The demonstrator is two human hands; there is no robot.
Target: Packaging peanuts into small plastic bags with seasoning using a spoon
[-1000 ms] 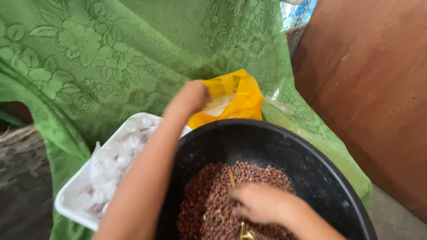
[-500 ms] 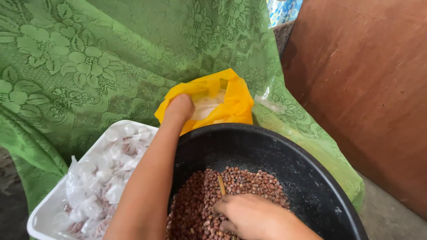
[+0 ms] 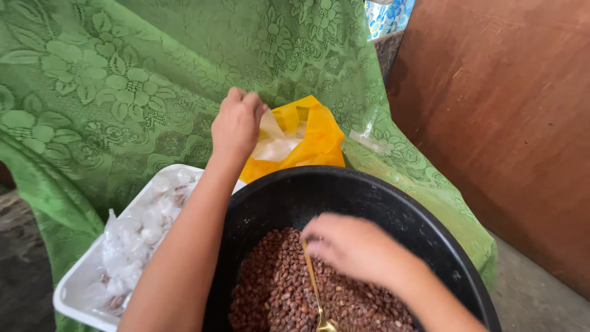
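Observation:
My left hand [image 3: 236, 123] is raised above a yellow plastic bag [image 3: 310, 138] and pinches a thin clear plastic bag [image 3: 270, 126] that hangs from my fingers. The yellow bag holds more clear bags. My right hand [image 3: 353, 246] hovers low over a big black bowl [image 3: 344, 190] full of brown peanuts [image 3: 276, 283]. A gold-coloured spoon [image 3: 316, 295] runs from under my right hand down into the peanuts; whether my fingers grip it is hidden.
A white tray [image 3: 74, 295] at the left holds several small clear bags packed with peanuts. Everything rests on a green lace cloth [image 3: 123, 80]. A brown wooden board [image 3: 504, 123] stands at the right, above grey floor.
My left hand has come up out of the yellow bag with a clear bag pinched in it. My right hand has lifted off the peanuts and moved back, and the spoon now shows.

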